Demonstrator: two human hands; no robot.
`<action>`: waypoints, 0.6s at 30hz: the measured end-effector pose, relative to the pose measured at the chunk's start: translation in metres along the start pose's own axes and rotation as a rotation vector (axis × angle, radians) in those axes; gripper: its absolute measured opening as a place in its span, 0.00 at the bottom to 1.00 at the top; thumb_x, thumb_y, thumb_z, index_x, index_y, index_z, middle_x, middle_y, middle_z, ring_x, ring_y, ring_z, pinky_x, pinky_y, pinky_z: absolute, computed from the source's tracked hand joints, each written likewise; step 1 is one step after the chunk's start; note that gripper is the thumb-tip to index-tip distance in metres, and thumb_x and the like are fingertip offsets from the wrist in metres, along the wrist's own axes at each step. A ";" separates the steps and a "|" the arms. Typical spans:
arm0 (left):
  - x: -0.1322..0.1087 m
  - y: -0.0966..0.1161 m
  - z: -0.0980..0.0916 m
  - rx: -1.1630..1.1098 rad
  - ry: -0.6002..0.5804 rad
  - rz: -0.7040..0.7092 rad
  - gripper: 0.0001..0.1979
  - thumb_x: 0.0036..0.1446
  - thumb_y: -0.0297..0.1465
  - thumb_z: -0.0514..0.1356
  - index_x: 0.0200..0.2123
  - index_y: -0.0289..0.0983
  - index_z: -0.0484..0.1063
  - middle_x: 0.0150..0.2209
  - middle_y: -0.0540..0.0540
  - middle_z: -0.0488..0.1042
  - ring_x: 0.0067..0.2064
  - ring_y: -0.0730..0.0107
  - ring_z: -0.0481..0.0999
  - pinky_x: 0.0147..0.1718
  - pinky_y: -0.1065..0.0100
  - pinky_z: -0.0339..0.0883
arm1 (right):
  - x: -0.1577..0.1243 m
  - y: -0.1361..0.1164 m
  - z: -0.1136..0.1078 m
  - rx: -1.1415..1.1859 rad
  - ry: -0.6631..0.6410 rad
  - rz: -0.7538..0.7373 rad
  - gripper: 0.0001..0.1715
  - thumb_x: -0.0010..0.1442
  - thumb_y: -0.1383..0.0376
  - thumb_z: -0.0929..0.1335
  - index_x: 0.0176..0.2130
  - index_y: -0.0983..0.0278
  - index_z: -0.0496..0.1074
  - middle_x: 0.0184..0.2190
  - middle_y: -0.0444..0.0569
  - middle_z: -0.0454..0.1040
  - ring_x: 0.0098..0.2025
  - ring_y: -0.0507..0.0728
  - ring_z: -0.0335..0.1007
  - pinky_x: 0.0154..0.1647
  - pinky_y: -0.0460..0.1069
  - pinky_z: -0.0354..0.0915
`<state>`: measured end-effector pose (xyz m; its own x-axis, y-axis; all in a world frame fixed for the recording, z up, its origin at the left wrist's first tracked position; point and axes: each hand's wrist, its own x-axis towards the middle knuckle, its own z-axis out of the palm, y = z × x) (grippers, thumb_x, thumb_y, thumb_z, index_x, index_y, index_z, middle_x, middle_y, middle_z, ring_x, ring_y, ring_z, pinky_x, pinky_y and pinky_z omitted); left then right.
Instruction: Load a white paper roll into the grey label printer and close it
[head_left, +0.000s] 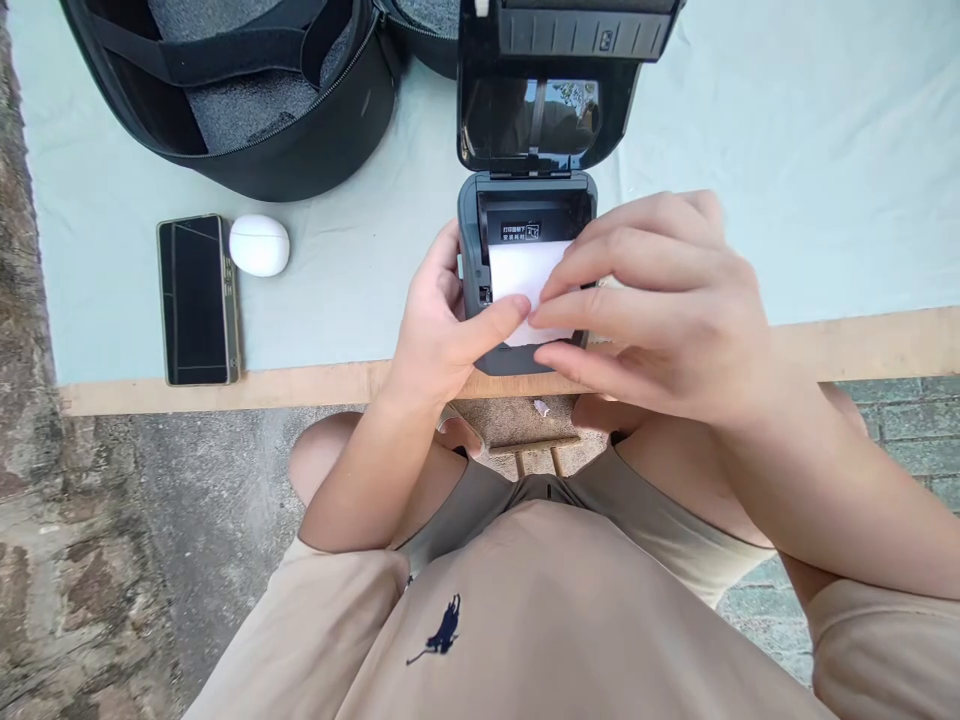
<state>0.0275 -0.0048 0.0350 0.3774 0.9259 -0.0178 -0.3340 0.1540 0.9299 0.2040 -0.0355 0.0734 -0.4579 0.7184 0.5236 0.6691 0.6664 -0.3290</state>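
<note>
A small dark grey label printer point(466, 215) sits at the table's front edge with its black lid point(540, 125) swung up and back. Inside its bay lies a white paper roll point(517, 265), below a black sticker with white print. My left hand point(442, 320) grips the printer's left side, its thumb laid over the paper. From the right, my right hand point(652, 300) reaches over the bay with bent fingers, the fingertips at the paper's right part near my left thumb. Those fingers partly hide the paper and the printer's right side.
An open black zip case point(300, 150) with grey foam and a strap stands at the back left. A phone point(199, 300) and a white earbud case point(259, 245) lie left of the printer. The table point(825, 200) has a pale cloth and a wooden front edge.
</note>
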 end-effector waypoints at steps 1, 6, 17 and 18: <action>0.000 0.000 0.000 0.015 -0.004 -0.003 0.18 0.46 0.31 0.66 0.42 0.40 0.67 0.38 0.48 0.71 0.40 0.67 0.75 0.36 0.68 0.68 | 0.000 0.001 -0.001 0.005 0.026 0.019 0.05 0.54 0.61 0.68 0.35 0.56 0.69 0.36 0.40 0.75 0.43 0.58 0.68 0.39 0.55 0.58; 0.001 0.002 0.000 0.041 -0.019 -0.023 0.23 0.43 0.36 0.68 0.44 0.41 0.66 0.41 0.47 0.71 0.43 0.61 0.75 0.37 0.66 0.70 | 0.003 0.004 -0.001 -0.035 0.042 0.183 0.04 0.56 0.62 0.66 0.35 0.57 0.69 0.37 0.43 0.75 0.41 0.57 0.69 0.42 0.56 0.61; 0.007 -0.014 -0.011 0.034 -0.108 0.070 0.28 0.39 0.33 0.69 0.45 0.39 0.63 0.41 0.46 0.71 0.42 0.61 0.76 0.36 0.65 0.72 | 0.005 0.000 0.000 -0.129 0.017 0.086 0.05 0.56 0.65 0.67 0.35 0.58 0.73 0.39 0.43 0.74 0.47 0.61 0.68 0.43 0.58 0.61; 0.009 -0.017 -0.013 0.033 -0.118 0.083 0.29 0.38 0.33 0.69 0.45 0.39 0.63 0.41 0.45 0.71 0.43 0.60 0.76 0.37 0.64 0.72 | 0.005 -0.001 0.001 -0.133 0.018 0.065 0.05 0.55 0.65 0.67 0.35 0.58 0.73 0.38 0.43 0.74 0.46 0.60 0.68 0.42 0.57 0.61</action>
<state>0.0253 0.0056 0.0147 0.4490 0.8878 0.1013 -0.3408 0.0654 0.9379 0.2004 -0.0329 0.0759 -0.4011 0.7548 0.5190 0.7696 0.5850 -0.2561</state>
